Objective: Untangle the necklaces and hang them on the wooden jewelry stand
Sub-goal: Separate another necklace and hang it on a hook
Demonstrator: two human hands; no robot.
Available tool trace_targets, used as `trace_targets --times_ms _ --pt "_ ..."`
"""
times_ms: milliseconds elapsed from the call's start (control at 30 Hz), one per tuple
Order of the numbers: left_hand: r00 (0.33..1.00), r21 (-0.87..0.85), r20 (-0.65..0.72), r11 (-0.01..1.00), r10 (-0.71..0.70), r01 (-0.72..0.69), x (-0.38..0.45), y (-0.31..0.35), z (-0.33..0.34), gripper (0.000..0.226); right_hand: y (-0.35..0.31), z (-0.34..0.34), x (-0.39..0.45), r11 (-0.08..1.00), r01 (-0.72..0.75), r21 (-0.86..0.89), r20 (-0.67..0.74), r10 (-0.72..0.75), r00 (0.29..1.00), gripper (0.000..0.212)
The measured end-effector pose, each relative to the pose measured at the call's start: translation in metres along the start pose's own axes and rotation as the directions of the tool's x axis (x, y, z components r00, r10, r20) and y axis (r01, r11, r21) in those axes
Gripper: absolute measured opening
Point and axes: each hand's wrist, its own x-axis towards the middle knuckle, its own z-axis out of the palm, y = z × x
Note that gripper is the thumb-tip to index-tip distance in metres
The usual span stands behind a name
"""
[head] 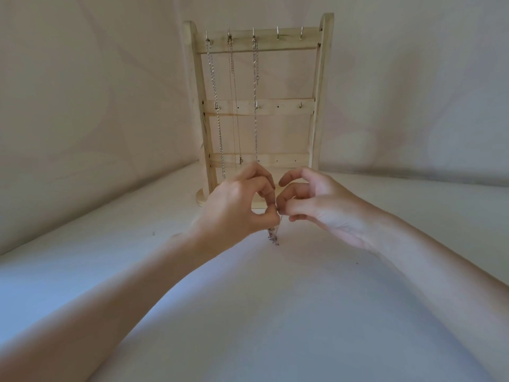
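Both hands meet in front of the stand base, fingertips together. Left hand (237,205) pinches a thin silver chain necklace (274,235) between thumb and forefinger; right hand (316,205) pinches the same chain right beside it, other fingers curled loosely. The chain hangs down from the pinch point in a small bunched clump, its lower end at or just above the white desk (275,312); contact unclear.

Pale wooden jewelry stand (261,106) sits upright at the back of the desk, against a white draped backdrop (82,92). Top rail has five small metal hooks (278,33). Three silver chains (217,111) hang from the three leftmost hooks, straight down past the middle rail; the two right hooks are bare. Middle rail carries a few small hooks too.

Both forearms reach in from the bottom corners.
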Motion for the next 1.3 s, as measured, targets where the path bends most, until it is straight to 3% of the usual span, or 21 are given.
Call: trace_targets --times_ms 200,400,600,1067,1167,1300 --pt "0.99 0.222 0.003 0.965 0.143 -0.14 -0.004 0.0 0.003 0.018 0.001 0.002 0.001 0.997 -0.033 0.076 -0.011 0.034 0.999 0.03" --pt "0.994 -0.141 -0.062 0.987 -0.088 0.079 0.0 -0.002 -0.001 0.007 -0.001 -0.003 0.003 0.979 0.002 0.206 -0.064 0.012 0.998 0.028" --pt "0.996 -0.105 -0.087 0.994 -0.034 0.025 0.0 0.003 -0.001 0.008 0.0 -0.003 0.001 0.987 0.01 0.158 -0.044 -0.003 0.999 0.03" --pt "0.998 -0.158 -0.053 0.987 -0.041 0.032 -0.002 0.009 -0.002 0.011 0.001 -0.001 0.001 0.96 -0.069 0.271 -0.011 0.075 0.997 0.025" --pt "0.997 -0.183 -0.017 0.98 -0.082 0.077 -0.002 0.01 -0.002 0.013 0.001 -0.001 0.002 0.959 -0.067 0.275 -0.03 0.078 0.997 0.024" --pt "0.951 -0.332 0.117 0.891 -0.286 0.309 0.0 0.015 -0.003 0.024 0.002 -0.002 0.003 0.957 -0.062 0.284 -0.04 0.077 0.996 0.024"
